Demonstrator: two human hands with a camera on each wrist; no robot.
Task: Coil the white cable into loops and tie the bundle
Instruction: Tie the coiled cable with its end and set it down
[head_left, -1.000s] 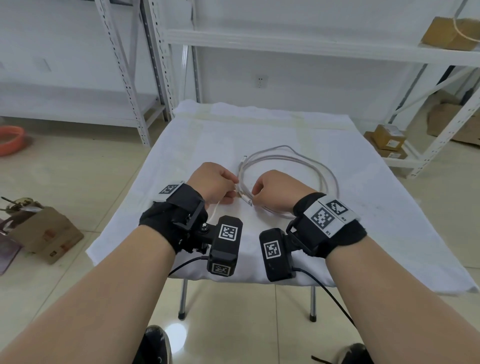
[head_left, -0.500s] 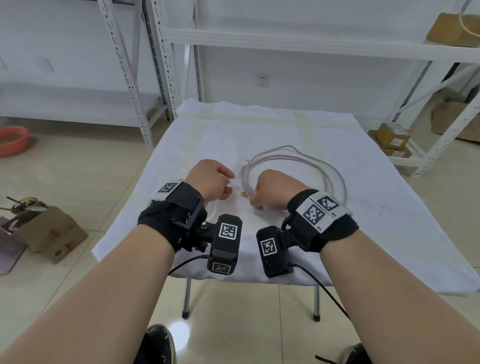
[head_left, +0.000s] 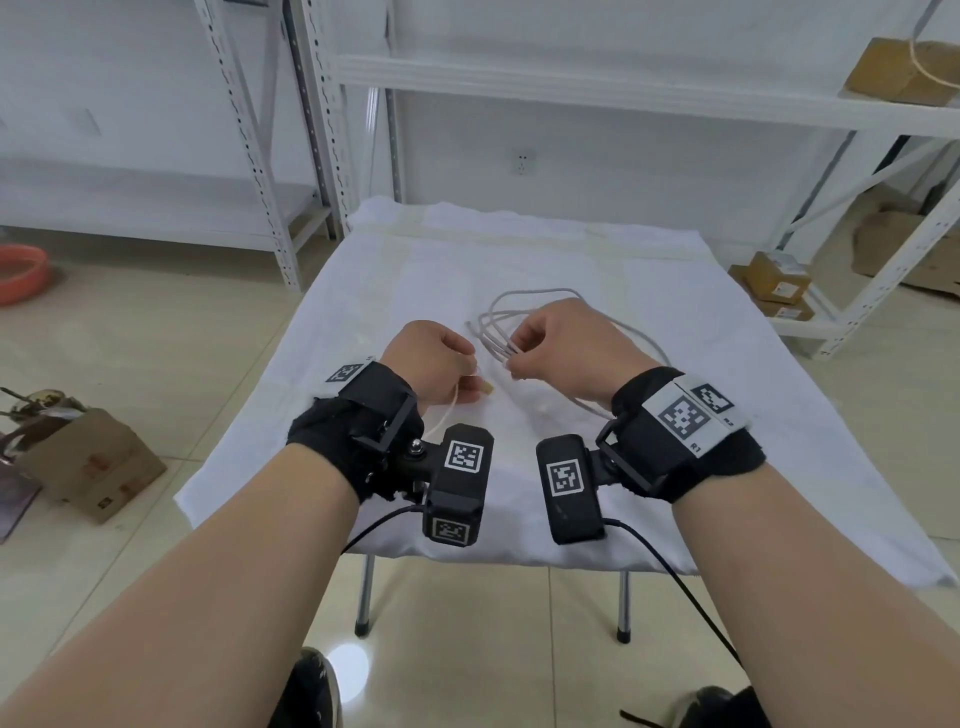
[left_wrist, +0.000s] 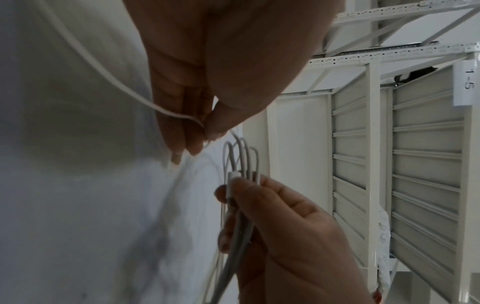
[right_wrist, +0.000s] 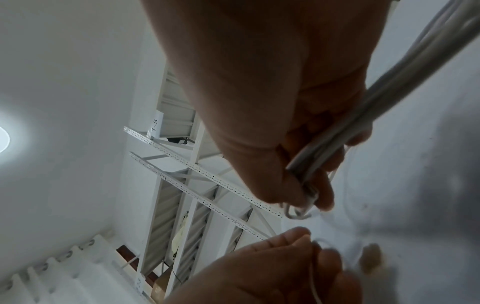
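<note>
- The white cable (head_left: 524, 317) is gathered into several loops; one end of the bundle is lifted off the white cloth (head_left: 727, 374) while the far arcs are left lying on it behind the right hand (head_left: 566, 345)
- The loop ends are clamped between the right thumb and curled fingers (left_wrist: 283, 197), with the bends and a connector body seen poking out just above the grip in the left wrist view
- A separate thin strand (left_wrist: 103, 70) is pinched between the thumb and fingertips of the left hand (head_left: 434, 364); the remaining fingers are curled together
- The two hands are held just apart, with a small gap between strand and bundle
- Whether this strand is a tie or the cable's own tail cannot be settled, since its far end is hidden under the left wrist
- The coiling is judged done and the tying not yet begun
- Loops could be sprung loose if the right pinch is relaxed while the strand is passed round, because only the ends are held
- The thin strand could be slipped from the left fingertips, being held only at its tip
- The trailing arcs could be dragged or snagged on the cloth if the bundle is raised further, and the loops pulled uneven
</note>
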